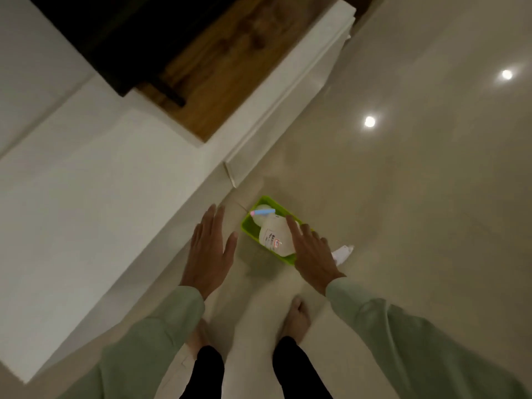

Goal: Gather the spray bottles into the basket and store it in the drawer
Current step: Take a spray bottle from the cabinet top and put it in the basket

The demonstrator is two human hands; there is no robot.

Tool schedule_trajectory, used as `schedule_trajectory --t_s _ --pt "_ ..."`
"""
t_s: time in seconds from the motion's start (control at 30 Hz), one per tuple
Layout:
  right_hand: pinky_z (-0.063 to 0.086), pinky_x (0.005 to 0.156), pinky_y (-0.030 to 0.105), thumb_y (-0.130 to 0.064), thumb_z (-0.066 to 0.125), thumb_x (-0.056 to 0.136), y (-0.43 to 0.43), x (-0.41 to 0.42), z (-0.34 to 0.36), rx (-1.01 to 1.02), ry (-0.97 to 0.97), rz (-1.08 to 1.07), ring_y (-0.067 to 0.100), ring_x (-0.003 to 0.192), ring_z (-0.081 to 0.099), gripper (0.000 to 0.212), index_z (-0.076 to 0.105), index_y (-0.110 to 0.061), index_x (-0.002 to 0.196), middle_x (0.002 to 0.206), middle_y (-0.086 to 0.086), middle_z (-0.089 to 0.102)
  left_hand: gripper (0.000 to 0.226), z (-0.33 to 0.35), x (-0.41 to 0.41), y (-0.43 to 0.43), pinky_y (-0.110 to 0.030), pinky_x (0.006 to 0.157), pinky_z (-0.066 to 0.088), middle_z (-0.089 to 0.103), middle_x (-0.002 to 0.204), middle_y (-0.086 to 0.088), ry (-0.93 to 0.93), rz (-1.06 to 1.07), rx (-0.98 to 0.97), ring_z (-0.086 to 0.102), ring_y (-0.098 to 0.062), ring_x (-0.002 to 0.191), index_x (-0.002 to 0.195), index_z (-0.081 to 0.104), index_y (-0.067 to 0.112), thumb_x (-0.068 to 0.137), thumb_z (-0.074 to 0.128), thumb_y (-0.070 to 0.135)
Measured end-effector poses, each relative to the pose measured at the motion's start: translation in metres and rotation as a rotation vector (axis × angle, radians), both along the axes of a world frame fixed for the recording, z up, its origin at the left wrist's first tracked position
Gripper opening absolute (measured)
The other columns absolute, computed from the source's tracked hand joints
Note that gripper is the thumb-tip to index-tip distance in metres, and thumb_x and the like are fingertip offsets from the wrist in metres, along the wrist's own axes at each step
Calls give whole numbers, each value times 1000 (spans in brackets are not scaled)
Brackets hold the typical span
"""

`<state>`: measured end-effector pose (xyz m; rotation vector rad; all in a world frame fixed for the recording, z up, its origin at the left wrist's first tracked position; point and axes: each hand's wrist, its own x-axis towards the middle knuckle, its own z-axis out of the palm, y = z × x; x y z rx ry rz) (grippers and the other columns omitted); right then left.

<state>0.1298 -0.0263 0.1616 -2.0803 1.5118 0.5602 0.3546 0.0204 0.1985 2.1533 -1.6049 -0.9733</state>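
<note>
A lime-green basket (250, 228) sits on the pale floor beside the white cabinet. Inside it lies a white spray bottle (273, 233) with a red-marked label, and a blue and pink nozzle (262, 212) shows at the basket's far end. A second white object (343, 251), only partly visible, lies on the floor just right of the basket. My left hand (209, 250) hovers flat with fingers spread, left of the basket and apart from it. My right hand (312, 253) hangs over the basket's near right corner, fingers apart, holding nothing.
A long white cabinet (95, 203) runs along the left. A white drawer front (288, 110) stands slightly out from it, with a wooden top (230, 70) and a dark panel (115, 38) above. Glossy floor (417, 197) extends right. My bare feet (296, 318) stand below the basket.
</note>
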Motion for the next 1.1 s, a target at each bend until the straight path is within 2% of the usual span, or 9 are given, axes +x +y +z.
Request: schedule_trajectory --t_s 0.13,0.27,0.4,0.7,0.8,0.9,1.0,1.1 --pt "46 93 45 -12 62 84 20 -9 -49 82 26 15 35 122 53 99 -1 -9 160 146 15 40 63 -41 -21 3 -39 126 14 18 166 -4 3 -47 73 17 -19 154 157 17 20 102 44 32" --pt "45 95 45 -15 65 86 29 3 -100 111 33 3 36 120 53 97 1 -8 160 145 18 40 63 -89 -24 3 -38 126 12 13 167 -1 13 -107 150 12 -16 154 157 14 25 102 41 36" --pt "45 97 49 -12 58 91 19 24 -143 66 91 10 41 123 51 86 6 -7 159 153 24 33 63 -135 -14 -9 -41 126 14 14 167 -3 30 -170 186 13 -17 154 157 16 22 102 41 36" --pt "42 103 58 -15 52 96 -25 71 -217 34 360 131 50 124 52 70 18 7 154 149 35 37 60 -211 14 -44 -38 124 17 21 165 -6 55 -264 167 19 -20 152 156 20 18 102 43 33" --pt "42 103 57 -10 49 97 -28 78 -233 40 390 119 49 122 54 61 25 14 148 144 36 41 60 -229 18 -49 -32 121 15 21 164 -6 65 -287 167 20 -20 152 156 20 18 102 43 33" --pt "45 98 49 -7 46 97 -26 82 -247 11 400 145 46 119 55 56 28 17 145 144 37 41 61 -245 20 -51 -34 121 17 21 164 -7 77 -311 182 20 -20 152 156 19 17 102 44 33" --pt "45 91 45 -6 47 96 -23 85 -252 8 385 167 41 113 57 50 39 15 140 141 36 43 62 -254 22 -53 -34 121 17 22 164 -7 76 -323 189 20 -21 152 156 20 17 102 44 33" --pt "45 91 46 -8 51 93 -18 87 -253 3 391 195 41 110 56 45 48 9 135 139 34 45 62 -254 23 -53 -36 122 18 22 164 -8 79 -331 189 20 -22 152 156 19 16 102 44 33"
